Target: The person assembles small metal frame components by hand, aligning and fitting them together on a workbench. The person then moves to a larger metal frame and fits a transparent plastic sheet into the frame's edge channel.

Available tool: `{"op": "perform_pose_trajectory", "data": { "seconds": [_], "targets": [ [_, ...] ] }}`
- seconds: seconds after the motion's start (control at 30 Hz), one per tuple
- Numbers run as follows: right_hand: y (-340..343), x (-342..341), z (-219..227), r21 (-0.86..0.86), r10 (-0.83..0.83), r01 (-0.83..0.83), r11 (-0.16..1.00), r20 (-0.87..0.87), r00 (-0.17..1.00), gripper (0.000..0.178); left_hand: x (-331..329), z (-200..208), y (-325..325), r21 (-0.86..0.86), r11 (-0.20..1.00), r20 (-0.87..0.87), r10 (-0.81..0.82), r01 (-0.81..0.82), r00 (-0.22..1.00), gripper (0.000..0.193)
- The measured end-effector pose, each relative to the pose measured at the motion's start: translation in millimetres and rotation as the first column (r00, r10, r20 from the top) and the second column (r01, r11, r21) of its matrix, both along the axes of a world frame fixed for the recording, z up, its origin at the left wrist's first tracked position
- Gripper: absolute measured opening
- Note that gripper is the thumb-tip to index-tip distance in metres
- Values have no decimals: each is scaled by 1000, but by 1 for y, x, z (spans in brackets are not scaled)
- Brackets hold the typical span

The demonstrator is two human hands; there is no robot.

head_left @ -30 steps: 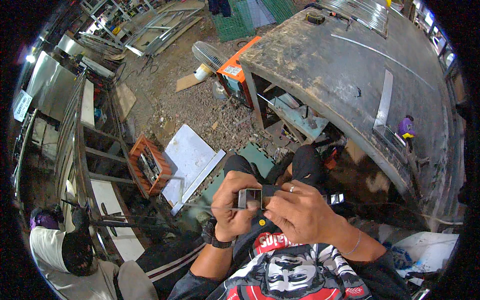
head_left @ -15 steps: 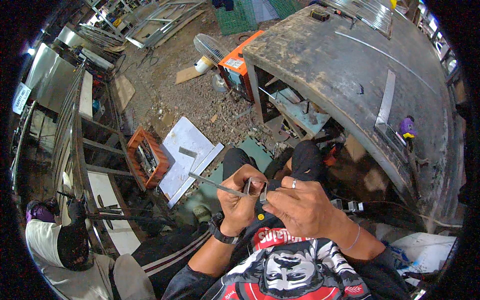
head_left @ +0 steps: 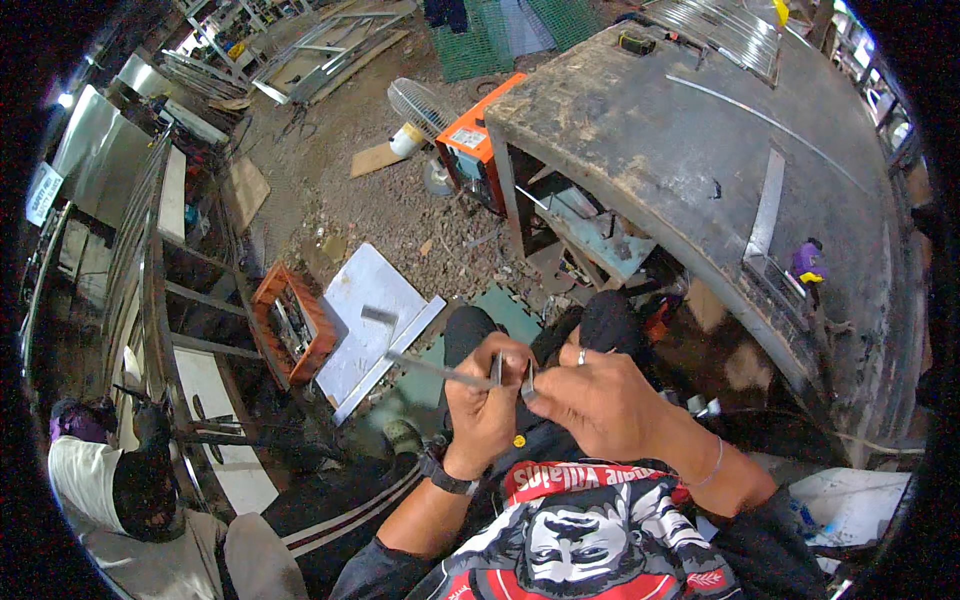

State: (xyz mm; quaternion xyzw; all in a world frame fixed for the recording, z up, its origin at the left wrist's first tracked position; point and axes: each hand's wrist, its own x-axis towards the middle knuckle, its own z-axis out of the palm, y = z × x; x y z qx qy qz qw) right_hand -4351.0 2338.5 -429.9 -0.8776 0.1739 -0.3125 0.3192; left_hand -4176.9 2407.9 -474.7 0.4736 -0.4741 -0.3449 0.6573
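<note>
In front of my lap, my left hand (head_left: 482, 405) is closed round a bent flat metal strip (head_left: 440, 372). Its long arm points away to the left, blurred, and a short bent end seems to show over the white panel. My right hand (head_left: 605, 405), with a ring on one finger, pinches a small upright metal end (head_left: 529, 382) close beside the left fingers. Whether this end belongs to the same strip is hidden by the fingers.
A worktable (head_left: 640, 130) stands at the right with a purple tool (head_left: 809, 260) on it. Ahead are an orange machine (head_left: 475, 145), a fan (head_left: 418, 108), an orange crate (head_left: 312, 345) and a white panel (head_left: 365, 300). Another person (head_left: 105, 490) sits at the left.
The long arm of the strip has swung slightly down and to the right and is now blurred. The gap between the two upright metal ends looks turned. Both hands keep their grip.
</note>
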Motion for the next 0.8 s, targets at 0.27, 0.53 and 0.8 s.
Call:
{"op": "perform_pose_trajectory", "data": {
  "seconds": [0.27, 0.53, 0.8],
  "targets": [
    [-45, -28, 10, 949, 6, -265, 170, 268, 963, 40, 15, 14, -26, -40, 982, 26, -181, 182, 983, 75],
    [-50, -19, 2, 781, -7, -12, 625, 20, 1000, 30, 8, 35, -43, 193, 970, -311, -82, 148, 947, 23],
    [-33, -1, -10, -184, -400, 391, 902, -15, 916, 25, 4, 17, -32, 11, 975, 197, 217, -223, 956, 41]
  ]
}}
